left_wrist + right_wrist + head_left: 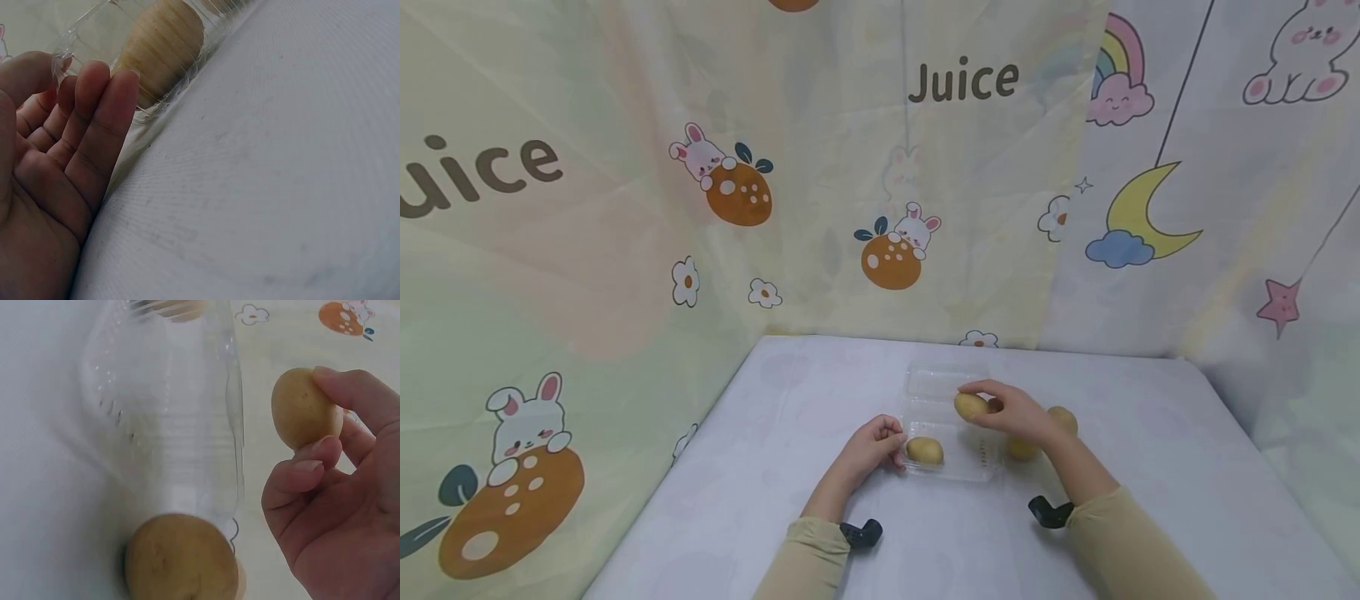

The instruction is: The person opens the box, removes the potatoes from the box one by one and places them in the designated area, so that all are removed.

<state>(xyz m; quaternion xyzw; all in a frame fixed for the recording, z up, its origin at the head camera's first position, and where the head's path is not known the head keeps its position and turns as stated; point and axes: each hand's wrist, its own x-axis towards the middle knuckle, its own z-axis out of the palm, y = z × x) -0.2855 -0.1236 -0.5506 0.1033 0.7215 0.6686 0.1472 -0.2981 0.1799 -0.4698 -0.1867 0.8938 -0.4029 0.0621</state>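
A clear plastic clamshell box (955, 458) lies on the table with its lid (936, 383) folded back on the far side. Inside its left end rests one potato (925, 451), also visible through the plastic in the left wrist view. My left hand (872, 446) pinches the box's left edge between thumb and fingers (106, 119). Above the box, my right hand (1011, 412) holds a second potato (305, 409) between thumb and fingertips. Right of the box lie more potatoes, one (1022, 448) close to its side and another (1063, 419) farther back, partly hidden by the right forearm.
A white cloth covers the table (760, 500). Printed curtains (820, 167) hang behind it and along both sides. Each wrist wears a black camera mount, one on the left (861, 534) and one on the right (1050, 512).
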